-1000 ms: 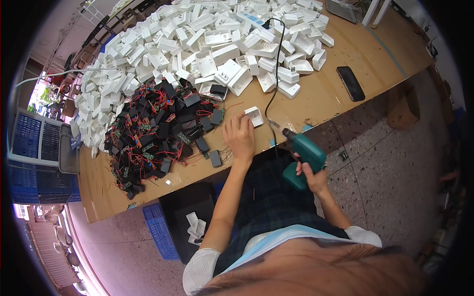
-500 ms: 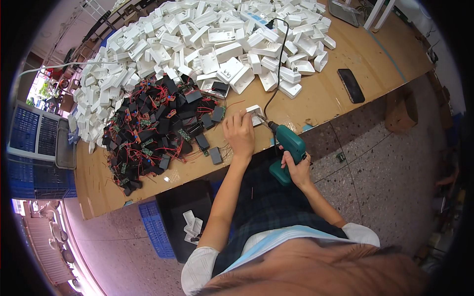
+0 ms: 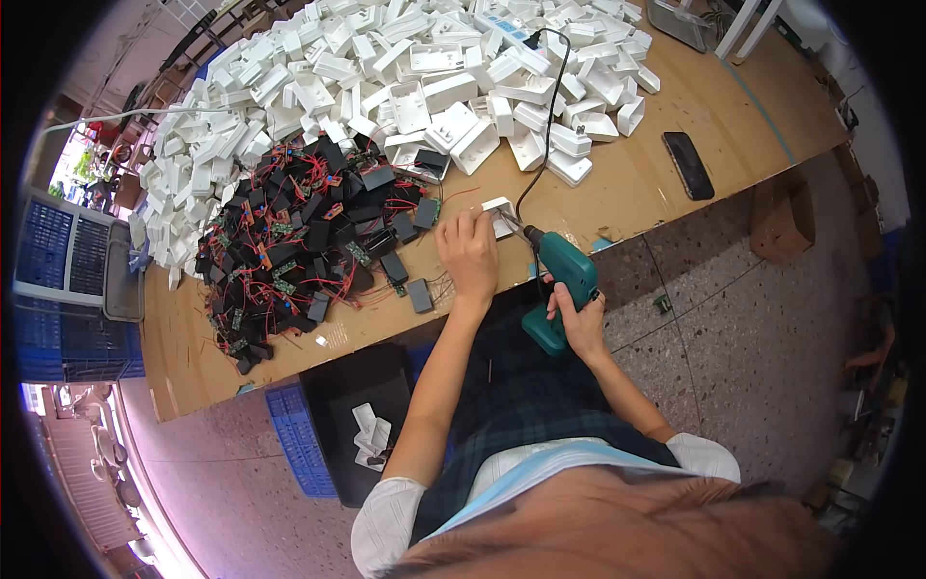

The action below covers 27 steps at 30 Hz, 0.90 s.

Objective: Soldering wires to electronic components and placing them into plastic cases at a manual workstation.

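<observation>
In my right hand (image 3: 581,320) is a green cordless-shaped electric screwdriver (image 3: 567,268), gripped round its handle. Its bit points at a small white plastic housing (image 3: 501,206) near the table's front edge. The fingers of my left hand (image 3: 470,257) press on that housing's left side and hold it against the table. What lies inside the housing is too small to make out. Left of my left hand spreads a heap of black boxes with red wires and green circuit boards (image 3: 309,222); one dark grey block (image 3: 420,295) lies close to my wrist.
A large pile of white housings (image 3: 424,63) covers the back of the cardboard-topped table (image 3: 617,183). A black cord (image 3: 557,106) runs from a power strip (image 3: 503,32) toward the screwdriver. A phone (image 3: 687,165) lies at right. Below stands a black bin (image 3: 333,425) holding white housings.
The whole view has shifted slightly. Both hands keep their grips, and the screwdriver stays at the housing with hardly any movement.
</observation>
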### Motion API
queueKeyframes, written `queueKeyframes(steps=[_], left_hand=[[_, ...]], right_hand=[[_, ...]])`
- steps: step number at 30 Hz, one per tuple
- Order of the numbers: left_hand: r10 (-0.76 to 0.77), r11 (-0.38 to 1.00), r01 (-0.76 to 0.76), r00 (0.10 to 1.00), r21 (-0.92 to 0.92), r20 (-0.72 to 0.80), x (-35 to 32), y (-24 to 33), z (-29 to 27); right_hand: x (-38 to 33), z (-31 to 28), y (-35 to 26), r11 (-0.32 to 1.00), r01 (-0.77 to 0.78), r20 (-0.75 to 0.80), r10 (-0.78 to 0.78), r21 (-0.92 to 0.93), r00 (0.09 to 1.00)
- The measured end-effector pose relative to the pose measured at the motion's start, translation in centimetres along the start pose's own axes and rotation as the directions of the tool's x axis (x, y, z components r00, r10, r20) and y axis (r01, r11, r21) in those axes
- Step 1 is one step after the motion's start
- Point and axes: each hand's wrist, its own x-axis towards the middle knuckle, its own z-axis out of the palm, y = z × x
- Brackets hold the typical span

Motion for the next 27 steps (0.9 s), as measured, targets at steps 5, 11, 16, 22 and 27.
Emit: queueKeyframes(steps=[5,11,16,22,27], left_hand=[[0.012,1.000,-0.012,1.000,0.018,-0.012,0.1,-0.1,0.2],[0.012,0.999,-0.012,1.000,0.039,-0.017,0.0,-0.1,0.3],[0.014,0.999,-0.012,1.000,0.045,-0.024,0.0,-0.1,0.3],[0.016,0.999,-0.016,1.000,0.028,-0.016,-0.1,-0.2,0.3],[0.023,1.000,-0.022,0.999,0.011,-0.041,0.0,-0.3,0.3]], right_hand=[[0.0,0.2,-0.1,1.000,-0.004,-0.007,0.004,0.007,1.000],[-0.1,0.2,0.1,0.999,-0.020,-0.014,0.019,-0.037,1.000],[-0.4,-0.2,0.7,0.997,-0.031,-0.002,0.031,-0.077,1.000],[-0.6,-0.1,0.1,1.000,-0.017,0.007,0.017,0.021,1.000],[-0.7,-0.1,-0.5,0.999,-0.006,0.006,0.006,0.037,1.000]])
